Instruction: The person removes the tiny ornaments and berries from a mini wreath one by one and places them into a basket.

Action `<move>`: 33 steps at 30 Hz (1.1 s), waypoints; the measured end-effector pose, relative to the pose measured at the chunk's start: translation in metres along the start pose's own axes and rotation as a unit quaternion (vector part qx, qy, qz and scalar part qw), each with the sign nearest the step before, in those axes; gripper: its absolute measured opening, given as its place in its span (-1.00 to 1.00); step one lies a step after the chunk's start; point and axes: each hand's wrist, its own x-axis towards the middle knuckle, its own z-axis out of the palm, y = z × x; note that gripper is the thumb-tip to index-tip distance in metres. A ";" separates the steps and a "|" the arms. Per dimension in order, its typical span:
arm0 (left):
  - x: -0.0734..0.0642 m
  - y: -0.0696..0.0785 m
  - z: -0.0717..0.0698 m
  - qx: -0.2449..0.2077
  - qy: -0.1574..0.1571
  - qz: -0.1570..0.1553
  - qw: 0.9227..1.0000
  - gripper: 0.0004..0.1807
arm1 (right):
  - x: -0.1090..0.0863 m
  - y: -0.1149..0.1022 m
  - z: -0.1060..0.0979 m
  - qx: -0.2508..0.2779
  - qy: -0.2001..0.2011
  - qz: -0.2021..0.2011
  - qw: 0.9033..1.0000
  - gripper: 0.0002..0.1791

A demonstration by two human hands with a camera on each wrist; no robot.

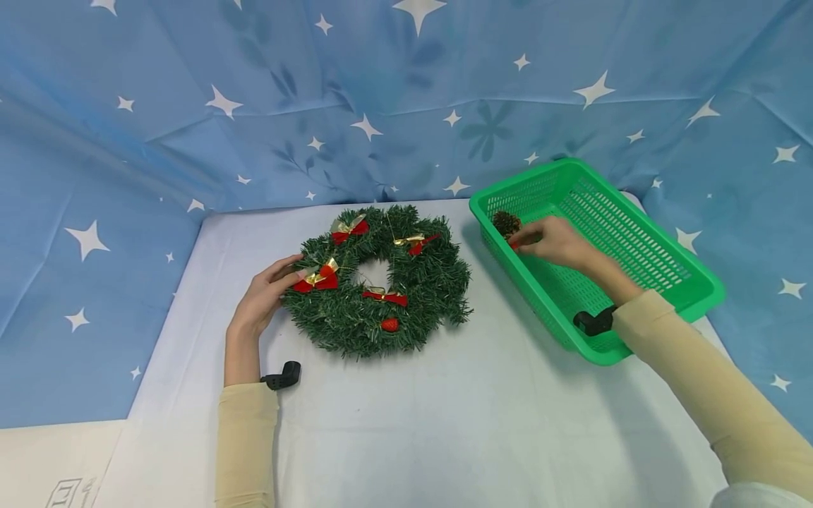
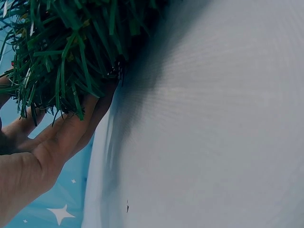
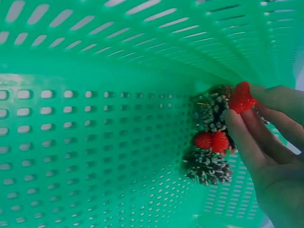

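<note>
A green tinsel wreath (image 1: 336, 321) lies on the white table, dressed with red-and-gold bows (image 1: 385, 296) and a red berry ornament (image 1: 389, 324). My left hand (image 1: 259, 296) grips its left edge, thumb on top by a bow and fingers beneath, as the left wrist view shows. Inside the left end of the green basket (image 1: 635, 243), my right hand (image 1: 554, 241) pinches a red berry ornament (image 3: 242, 98) between thumb and fingers. Pine cones (image 3: 209, 167) and two more red berries (image 3: 211, 141) lie just below it in the right wrist view.
The slotted basket stands at the table's right side, its walls rising around the right hand. A blue curtain (image 1: 381, 162) with white stars hangs behind the table (image 1: 419, 423). Each wrist wears a small black camera (image 1: 282, 376).
</note>
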 end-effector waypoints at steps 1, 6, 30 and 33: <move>0.000 0.000 0.000 0.001 0.000 0.000 1.000 -0.23 | 0.000 0.001 0.001 -0.002 -0.003 -0.003 1.000 -0.70; 0.001 -0.001 0.001 0.002 -0.003 0.001 1.000 -0.23 | 0.001 0.005 0.005 -0.015 -0.009 -0.010 1.000 -0.70; 0.000 -0.002 0.000 0.002 0.002 0.004 1.000 -0.23 | 0.006 0.013 0.018 -0.043 -0.027 -0.012 0.999 -0.64; 0.000 -0.002 -0.001 0.003 0.001 0.003 1.000 -0.22 | 0.005 0.012 0.017 -0.038 -0.025 -0.009 0.999 -0.64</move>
